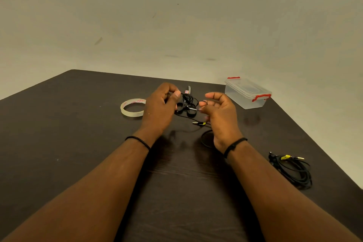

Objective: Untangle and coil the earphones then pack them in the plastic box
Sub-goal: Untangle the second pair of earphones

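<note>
Black earphones (187, 107) hang tangled between my two hands above the dark table (78, 143). My left hand (161, 108) pinches the cable near its top with thumb and fingers. My right hand (219, 113) has its fingers curled, with a loop of the cable around a fingertip. The cable trails down to the table, where its yellow-tipped plug (199, 123) lies beside my right hand. A clear plastic box (247, 92) with red clips stands closed at the back right.
A second black earphone bundle (292, 169) with a yellow plug lies at the right, near the table's edge. A roll of clear tape (132, 107) sits left of my left hand. A small cutter (188, 90) lies behind the hands.
</note>
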